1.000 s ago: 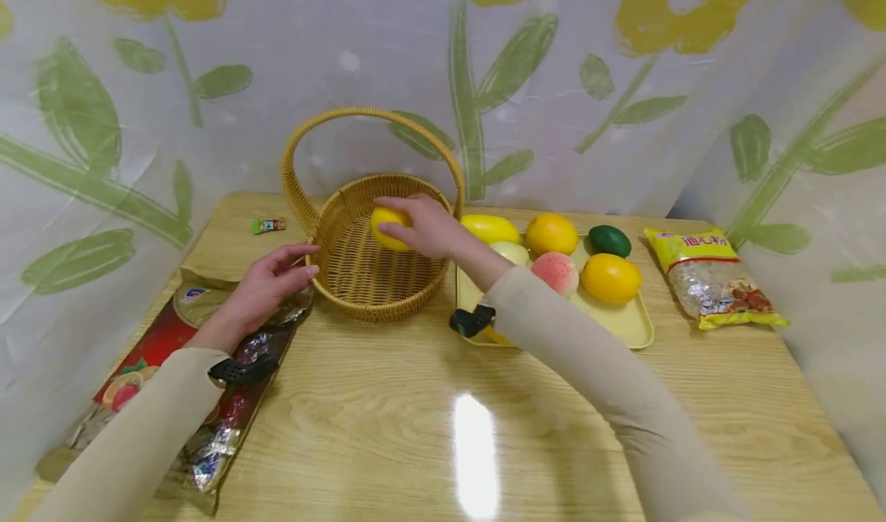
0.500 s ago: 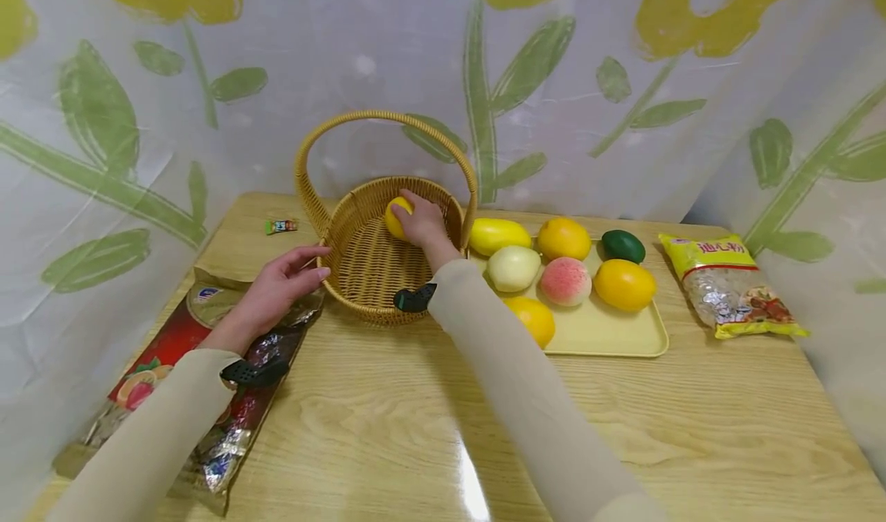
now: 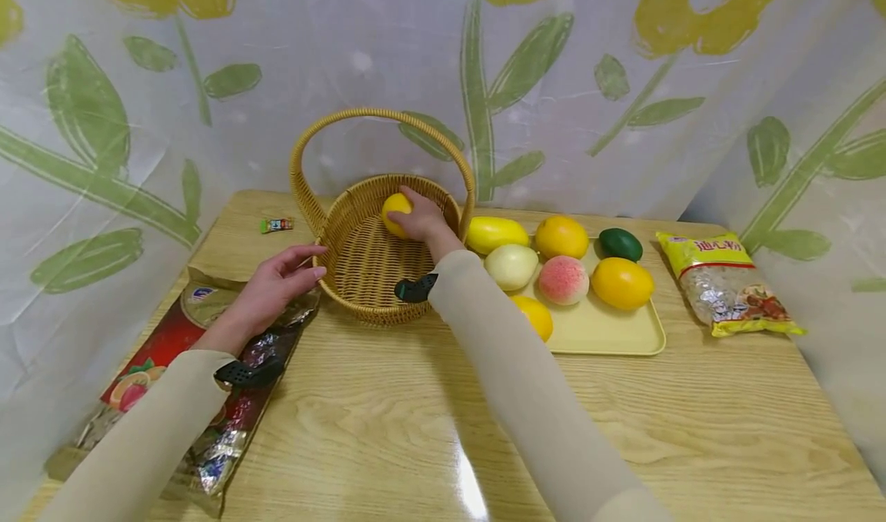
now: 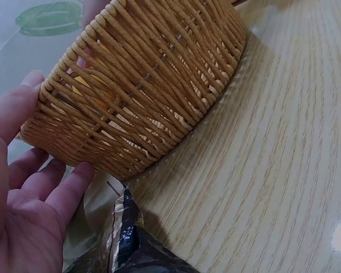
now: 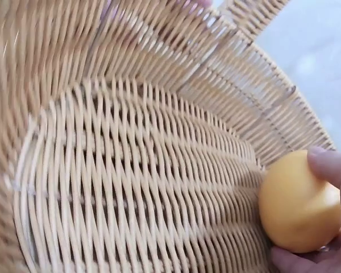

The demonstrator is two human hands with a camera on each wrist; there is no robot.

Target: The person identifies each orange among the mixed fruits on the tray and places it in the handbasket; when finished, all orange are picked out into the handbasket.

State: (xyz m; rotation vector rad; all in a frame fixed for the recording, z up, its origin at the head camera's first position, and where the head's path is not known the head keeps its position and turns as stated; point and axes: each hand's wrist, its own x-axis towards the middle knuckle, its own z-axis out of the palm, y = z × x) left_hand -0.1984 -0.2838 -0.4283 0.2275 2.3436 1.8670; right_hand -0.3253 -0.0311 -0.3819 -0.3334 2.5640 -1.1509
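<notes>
The round wicker basket (image 3: 377,310) stands upright on the table, its tall handle arched above it. Inside, toward the back right, is a smooth, rounded yellow fruit (image 5: 298,202); its exact kind is unclear. My right hand (image 3: 424,221) grips this fruit, thumb on one side and fingers on the other, low by the basket's wall. At the left rim my left hand (image 3: 273,287) holds the basket. In the left wrist view the thumb (image 4: 17,105) lies at the rim and the other fingers touch the outer wall.
A yellow tray (image 3: 616,334) on the right carries several fruits, among them a peach (image 3: 564,280). Beyond it lies a yellow food bag (image 3: 723,284). A large red and brown package (image 3: 166,337) lies under my left arm. A tiny packet (image 3: 277,225) sits behind.
My right hand has carried the yellow fruit lower and rightward within the basket, its forearm swinging off the tray. The left hand stays at the rim. The view has shifted slightly.
</notes>
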